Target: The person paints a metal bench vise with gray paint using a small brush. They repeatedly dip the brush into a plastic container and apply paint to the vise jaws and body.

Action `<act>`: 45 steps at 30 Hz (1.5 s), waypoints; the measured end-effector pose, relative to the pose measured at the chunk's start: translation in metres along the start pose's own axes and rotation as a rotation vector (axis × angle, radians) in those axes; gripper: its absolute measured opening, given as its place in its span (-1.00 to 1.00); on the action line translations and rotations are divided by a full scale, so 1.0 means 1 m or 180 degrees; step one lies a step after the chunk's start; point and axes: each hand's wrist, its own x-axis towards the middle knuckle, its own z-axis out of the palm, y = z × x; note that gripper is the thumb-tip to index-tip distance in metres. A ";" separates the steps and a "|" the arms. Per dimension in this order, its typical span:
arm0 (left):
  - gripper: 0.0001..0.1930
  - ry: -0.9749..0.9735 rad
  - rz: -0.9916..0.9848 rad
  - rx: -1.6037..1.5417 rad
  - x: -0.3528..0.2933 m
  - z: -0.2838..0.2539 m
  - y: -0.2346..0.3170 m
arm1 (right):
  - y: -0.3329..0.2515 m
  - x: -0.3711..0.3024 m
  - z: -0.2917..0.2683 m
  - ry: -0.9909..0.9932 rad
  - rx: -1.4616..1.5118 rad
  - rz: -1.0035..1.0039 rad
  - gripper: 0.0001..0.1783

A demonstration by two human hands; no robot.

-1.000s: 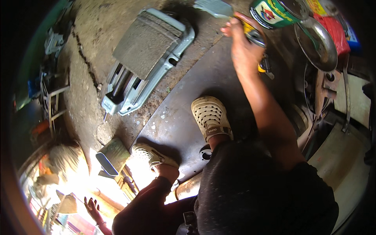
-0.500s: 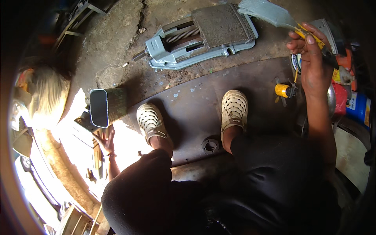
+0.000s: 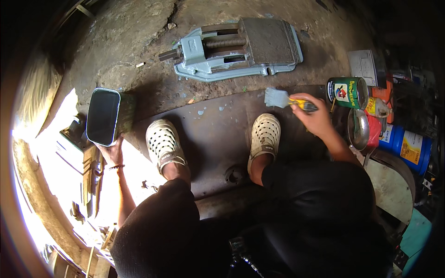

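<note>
My right hand (image 3: pixel 315 116) is closed around the yellow-and-black handle of a paintbrush (image 3: pixel 277 98). Its wide bristles carry grey-blue paint and point left, over the metal sheet above my right foot. At the left, my left hand (image 3: pixel 111 150) grips the near lower edge of a rectangular tin (image 3: pixel 103 116); some of its fingers are hidden behind it. The tin's opening shows a dark inside. Beyond my feet lies a machine vise (image 3: pixel 241 48) with grey-blue painted sides, a bare screw and a brown flat top.
A green paint can (image 3: pixel 347 91) stands right of my right hand, beside a metal bowl (image 3: pixel 359 129) and a blue container (image 3: pixel 408 146). My clogs (image 3: pixel 163 139) rest on a dark metal sheet (image 3: pixel 218 139) spotted with paint. A flanged ring (image 3: pixel 235 174) lies near my right foot.
My right hand has lowered the brush from the upper right toward the metal sheet, turning its bristles left. My left hand has closed in on the tin, which appears slightly higher.
</note>
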 end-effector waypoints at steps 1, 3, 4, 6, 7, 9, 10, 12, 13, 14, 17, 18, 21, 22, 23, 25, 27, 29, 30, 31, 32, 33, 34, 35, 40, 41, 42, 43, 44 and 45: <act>0.08 -0.0006 -0.0005 0.0016 -0.001 0.000 0.000 | 0.008 0.006 0.008 -0.0043 -0.0147 0.0038 -0.72; 0.09 -0.0009 -0.0003 0.0022 -0.002 -0.002 -0.001 | 0.020 0.019 0.019 -0.0098 -0.0262 0.0107 -0.71; 0.10 -0.0016 -0.0015 0.0028 -0.003 -0.002 -0.002 | 0.025 0.026 0.025 -0.0136 -0.0326 0.0081 -0.71; 0.12 -0.0038 -0.0020 0.0047 -0.004 -0.004 -0.003 | 0.034 0.039 0.034 -0.0140 -0.0370 -0.0152 -0.71; 0.13 -0.0042 -0.0024 0.0064 -0.004 -0.005 -0.004 | 0.038 0.046 0.037 -0.0223 -0.0370 -0.0250 -0.71; 0.15 -0.0051 -0.0035 0.0081 -0.005 -0.007 -0.005 | 0.047 0.053 0.044 -0.0232 -0.0416 -0.0260 -0.71; 0.16 -0.0052 -0.0039 0.0086 -0.006 -0.007 -0.005 | 0.051 0.056 0.047 -0.0242 -0.0440 -0.0266 -0.71; 0.18 -0.0070 -0.0051 0.0104 -0.006 -0.008 -0.006 | 0.058 0.058 0.051 -0.0161 -0.0473 -0.0359 -0.72; 0.19 -0.0078 -0.0064 0.0120 -0.006 -0.008 -0.006 | 0.061 0.059 0.053 -0.0113 -0.0501 -0.0371 -0.72; 0.20 -0.0081 -0.0076 0.0130 -0.006 -0.008 -0.005 | 0.064 0.060 0.054 -0.0042 -0.0524 -0.0411 -0.72; 0.16 -0.0068 -0.0093 0.0114 -0.005 -0.008 -0.004 | 0.067 0.064 0.053 -0.0180 -0.0541 -0.0277 -0.72; 0.11 -0.0043 -0.0047 0.0097 -0.006 -0.008 -0.004 | 0.067 0.064 0.051 -0.0200 -0.0509 -0.0266 -0.72; 0.11 -0.0081 -0.0066 0.0108 -0.004 -0.011 -0.001 | 0.061 0.062 0.045 -0.0267 -0.0425 -0.0224 -0.73; 0.11 -0.0087 -0.0082 0.0109 -0.004 -0.012 -0.001 | 0.059 0.060 0.043 -0.0299 -0.0422 -0.0185 -0.73; 0.11 -0.0084 -0.0112 0.0109 -0.004 -0.013 0.000 | 0.057 0.060 0.042 -0.0327 -0.0431 -0.0125 -0.74; 0.11 -0.0082 -0.0180 0.0088 -0.005 -0.012 0.001 | 0.056 0.061 0.043 -0.0222 -0.0393 -0.0172 -0.75; 0.11 -0.0082 -0.0234 0.0054 -0.004 -0.011 0.001 | 0.057 0.065 0.045 -0.0161 -0.0453 -0.0204 -0.75; 0.12 -0.0068 -0.0294 0.0085 -0.002 -0.010 0.001 | 0.059 0.068 0.047 -0.0207 -0.0550 -0.0197 -0.74; 0.12 -0.0054 -0.0276 0.0115 0.000 -0.009 0.001 | 0.059 0.068 0.048 -0.0185 -0.0527 -0.0101 -0.74; 0.12 0.0027 -0.0315 0.0333 0.002 -0.009 0.002 | 0.058 0.067 0.048 -0.0162 -0.0504 -0.0012 -0.75; 0.00 -0.0066 -0.0536 0.0110 0.004 -0.009 0.002 | 0.056 0.065 0.047 -0.0180 -0.0497 0.0125 -0.75; 0.05 -0.0090 -0.0327 -0.0048 0.006 -0.010 0.004 | 0.053 0.061 0.045 -0.0041 -0.0374 0.0043 -0.74; 0.10 -0.0133 -0.0396 -0.0210 0.009 -0.011 0.006 | 0.047 0.057 0.044 0.0011 -0.0314 -0.0010 -0.74; 0.08 -0.0147 -0.0213 -0.0294 0.010 -0.012 0.009 | 0.041 0.053 0.040 0.0061 -0.0254 -0.0073 -0.75; 0.07 -0.0066 0.0002 -0.0330 0.012 -0.013 0.033 | 0.004 0.048 0.018 -0.0014 -0.0034 -0.0089 -0.76; 0.09 -0.0014 0.0066 -0.0405 0.012 -0.011 0.037 | -0.004 0.049 0.013 -0.0136 0.0124 0.0008 -0.77; 0.10 0.0057 0.0276 -0.0451 0.013 -0.010 0.040 | -0.011 0.048 0.008 -0.0255 0.0292 0.0182 -0.77; 0.13 0.0099 0.0212 -0.0589 0.012 -0.008 0.042 | -0.017 0.046 0.003 -0.0339 0.0350 0.0158 -0.77; 0.14 0.0138 0.0167 -0.0660 0.012 -0.007 0.043 | -0.024 0.045 -0.002 -0.0419 0.0407 0.0197 -0.77; 0.15 0.0161 0.0138 -0.0690 0.011 -0.006 0.043 | -0.030 0.044 -0.007 -0.0498 0.0457 0.0241 -0.78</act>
